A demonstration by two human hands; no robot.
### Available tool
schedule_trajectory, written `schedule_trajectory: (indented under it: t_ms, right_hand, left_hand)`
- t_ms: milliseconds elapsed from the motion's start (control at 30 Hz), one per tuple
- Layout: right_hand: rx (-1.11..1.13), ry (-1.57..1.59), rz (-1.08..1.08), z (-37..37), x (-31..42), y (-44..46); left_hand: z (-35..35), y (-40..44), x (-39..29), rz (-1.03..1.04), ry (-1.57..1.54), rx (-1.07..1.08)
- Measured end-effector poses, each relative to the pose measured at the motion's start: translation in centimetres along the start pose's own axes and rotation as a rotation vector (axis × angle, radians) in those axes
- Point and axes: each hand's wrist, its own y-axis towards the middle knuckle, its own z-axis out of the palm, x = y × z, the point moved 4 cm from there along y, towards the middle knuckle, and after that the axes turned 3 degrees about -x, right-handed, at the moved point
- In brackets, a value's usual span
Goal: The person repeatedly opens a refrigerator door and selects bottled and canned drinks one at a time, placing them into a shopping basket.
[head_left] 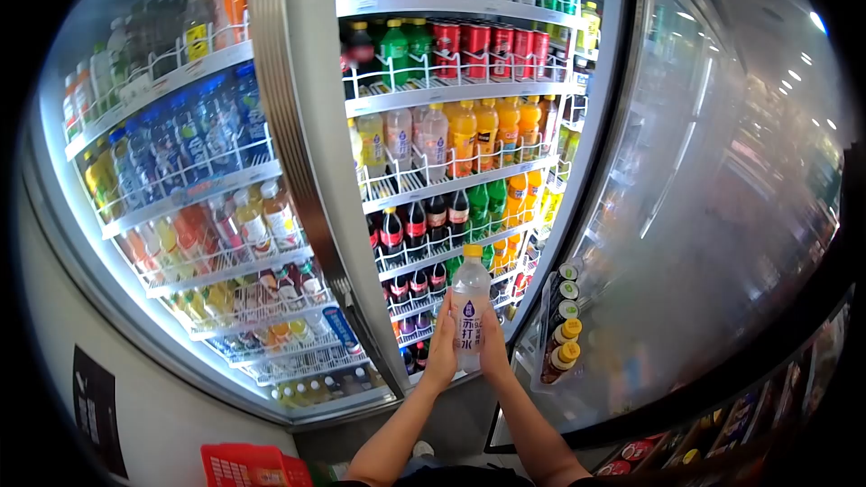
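A clear plastic bottle of soda water (pixel 470 293) with a yellow cap stands upright between my two hands, its label with large dark characters turned toward me. My left hand (pixel 442 352) wraps the bottle's left side, and my right hand (pixel 492 352) presses on its right side. Behind it is an open drinks cooler whose shelves hold dark cola bottles (pixel 415 224), orange drink bottles (pixel 463 135) and red cans (pixel 475 43). Similar clear bottles (pixel 434 133) stand on the middle shelf, left of the orange ones.
The glass cooler door (pixel 704 216) is swung open on the right. A small rack (pixel 541 370) beside it holds cans and yellow-capped bottles. At left, another cooler stands behind a door frame (pixel 302 144). A red basket (pixel 253 466) is at lower left; packaged goods lie lower right.
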Motion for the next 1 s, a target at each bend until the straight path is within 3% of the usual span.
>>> schedule_trajectory:
  t_ms: [167,367,433,467,633,700,733,767,833,1000]
  right_hand:
    - [0.158,0.077,0.049,0.2,-1.1,-2.6]
    - [0.442,0.2,0.228,4.3,-2.1,-7.0]
    - [0.483,-0.23,0.291,4.8,-2.8,-8.8]
    - [0.561,-0.266,0.337,4.9,-3.7,-9.3]
    - [0.708,-0.254,0.278,7.8,-4.0,-12.4]
    - [0.748,-0.233,0.247,8.7,-4.1,-13.4]
    - [0.759,-0.207,0.211,9.1,-4.0,-13.7]
    - [0.761,-0.252,0.246,9.4,-5.0,-13.7]
    - [0.81,-0.284,0.244,9.8,-5.8,-14.0]
    - [0.876,-0.223,0.455,12.4,-9.7,-15.4]
  left_hand:
    - [-0.3,-5.0,-0.2,-0.116,-0.066,-0.226]
    - [-3.8,-12.2,-2.3,0.063,0.134,-0.486]
    - [-5.7,-15.0,-2.0,0.073,0.145,-0.603]
    - [-5.9,-16.3,-2.5,0.064,0.157,-0.66]
    - [-7.3,-19.6,-4.3,0.101,0.323,-0.686]
    - [-7.9,-20.9,-4.0,0.085,0.226,-0.708]
    - [-7.8,-21.5,-3.9,0.13,0.369,-0.725]
    - [-8.7,-21.6,-4.5,0.196,0.508,-0.759]
    - [-9.2,-22.2,-5.1,0.229,0.462,-0.734]
    - [-11.9,-25.0,-5.9,0.127,0.508,-0.874]
